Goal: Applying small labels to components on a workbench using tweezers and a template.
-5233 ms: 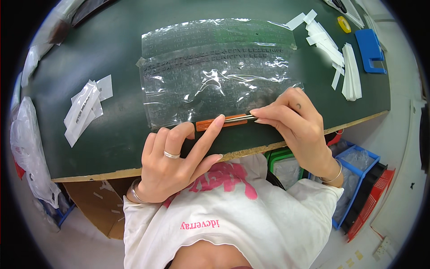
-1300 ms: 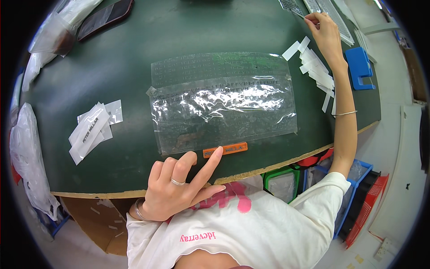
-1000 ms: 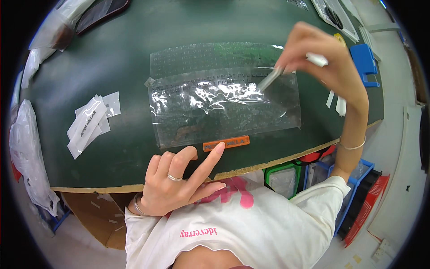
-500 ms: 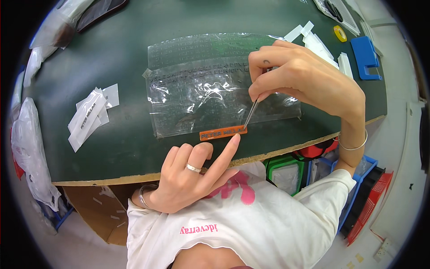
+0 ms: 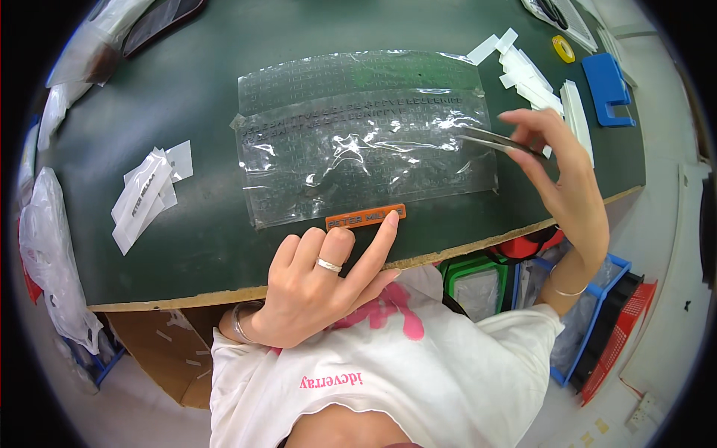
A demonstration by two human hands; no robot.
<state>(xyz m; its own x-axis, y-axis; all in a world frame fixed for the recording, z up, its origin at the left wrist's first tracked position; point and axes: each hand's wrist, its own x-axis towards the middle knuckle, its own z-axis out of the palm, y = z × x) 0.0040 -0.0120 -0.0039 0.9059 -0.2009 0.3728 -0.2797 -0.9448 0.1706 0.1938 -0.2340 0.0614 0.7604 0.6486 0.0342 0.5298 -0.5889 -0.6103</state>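
Note:
My left hand (image 5: 317,280) reaches over the table's near edge. Its index fingertip rests on the right end of a small orange strip (image 5: 351,219) with dark raised letters, while the other fingers curl loosely and hold nothing. My right hand (image 5: 566,172) grips a pair of metal tweezers (image 5: 499,141) between thumb and fingers. The tweezers' tips point left, over the right part of a clear plastic sheet (image 5: 358,168). Rows of small dark letters cross the sheet's upper half. I cannot make out anything between the tips.
The dark green table (image 5: 202,246) has a tan front edge. White slips (image 5: 142,190) lie left; more white strips (image 5: 526,78), a yellow tape roll (image 5: 563,49) and a blue tape dispenser (image 5: 609,89) are at right. Plastic bags (image 5: 51,239) hang left; bins (image 5: 478,291) stand below.
My right hand has lifted the tweezers off the orange strip and moved up and right, turning them sideways over the sheet. My left fingertip now lies on the strip's right end.

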